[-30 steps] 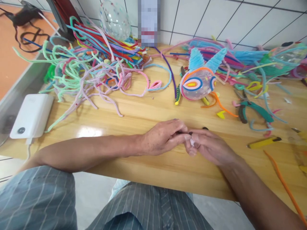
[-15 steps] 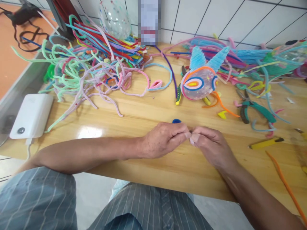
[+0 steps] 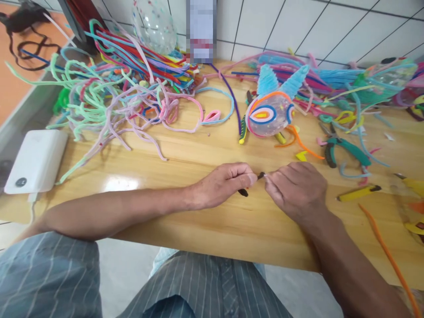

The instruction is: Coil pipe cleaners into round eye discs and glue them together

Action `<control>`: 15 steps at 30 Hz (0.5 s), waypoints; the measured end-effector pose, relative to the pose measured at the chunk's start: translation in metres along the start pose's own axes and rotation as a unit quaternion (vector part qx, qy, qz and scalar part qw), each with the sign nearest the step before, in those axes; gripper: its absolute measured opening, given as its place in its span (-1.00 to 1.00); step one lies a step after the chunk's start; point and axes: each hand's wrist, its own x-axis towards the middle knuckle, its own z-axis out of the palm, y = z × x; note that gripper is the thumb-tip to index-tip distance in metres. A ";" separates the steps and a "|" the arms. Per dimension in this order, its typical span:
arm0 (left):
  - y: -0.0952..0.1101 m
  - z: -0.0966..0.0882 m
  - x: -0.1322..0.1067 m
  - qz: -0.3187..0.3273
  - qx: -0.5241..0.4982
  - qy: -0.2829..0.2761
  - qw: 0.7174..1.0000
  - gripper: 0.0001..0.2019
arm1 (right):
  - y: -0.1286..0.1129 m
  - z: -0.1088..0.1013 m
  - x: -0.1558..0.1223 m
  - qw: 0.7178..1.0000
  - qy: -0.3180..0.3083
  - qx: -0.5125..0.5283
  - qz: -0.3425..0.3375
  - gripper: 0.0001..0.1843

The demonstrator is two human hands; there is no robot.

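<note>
My left hand (image 3: 229,185) is closed in a pinch on a short dark pipe cleaner (image 3: 243,192). One dark end shows below the fingers and another bit sticks out at the fingertips. Facing it, my right hand (image 3: 294,187) has its thumb and fingers pressed together at that tip, and the fingers cover most of what they grip. Beyond the hands lies a clear, balloon-like ball (image 3: 270,125) with light blue fuzzy ears and a ringed eye of orange, white and blue.
Tangled green and lilac pipe cleaners (image 3: 109,110) spread at the left, near a white power bank (image 3: 36,161). Teal-handled pliers (image 3: 351,151), a yellow cutter (image 3: 359,192) and an orange pipe cleaner (image 3: 380,238) lie at the right. A tiled wall (image 3: 258,26) rises behind.
My right hand has rolled over, its knuckles now upward, and the fingertips have drawn slightly apart. The blue loop above my left hand is gone from there; a dark end now shows below it.
</note>
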 end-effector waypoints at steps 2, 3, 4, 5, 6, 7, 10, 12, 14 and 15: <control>0.000 0.001 -0.001 0.007 0.008 0.003 1.000 -0.67 | 0.000 0.001 -0.001 0.995 -0.012 0.078 0.068 -0.74; -0.001 0.001 -0.002 0.019 0.025 0.009 0.999 -0.68 | 0.000 0.002 -0.002 0.981 -0.027 0.149 0.120 -0.79; -0.002 0.001 -0.003 0.035 0.051 0.016 0.998 -0.68 | 0.000 0.003 -0.002 0.953 -0.049 0.241 0.179 -0.79; -0.004 0.001 -0.004 0.052 0.081 0.024 0.995 -0.69 | 0.000 0.004 -0.003 0.905 -0.075 0.345 0.237 -0.72; -0.005 0.000 -0.004 0.070 0.111 0.029 0.991 -0.69 | -0.001 0.006 -0.003 0.841 -0.103 0.447 0.287 -0.59; -0.007 0.000 -0.004 0.086 0.139 0.031 0.986 -0.70 | -0.002 0.007 -0.003 0.770 -0.126 0.533 0.328 -0.48; -0.012 -0.001 -0.002 0.126 0.207 0.032 0.970 -0.72 | -0.005 0.007 -0.001 0.607 -0.163 0.674 0.388 -0.40; -0.014 -0.001 -0.002 0.143 0.245 0.037 0.958 -0.72 | -0.007 0.004 0.000 0.568 -0.174 0.699 0.398 -0.47; -0.015 -0.001 -0.001 0.155 0.265 0.036 0.951 -0.73 | -0.008 0.001 0.001 0.574 -0.183 0.689 0.403 -0.54; -0.015 -0.001 -0.002 0.157 0.266 0.032 0.951 -0.73 | -0.007 0.000 0.001 0.596 -0.185 0.670 0.401 -0.56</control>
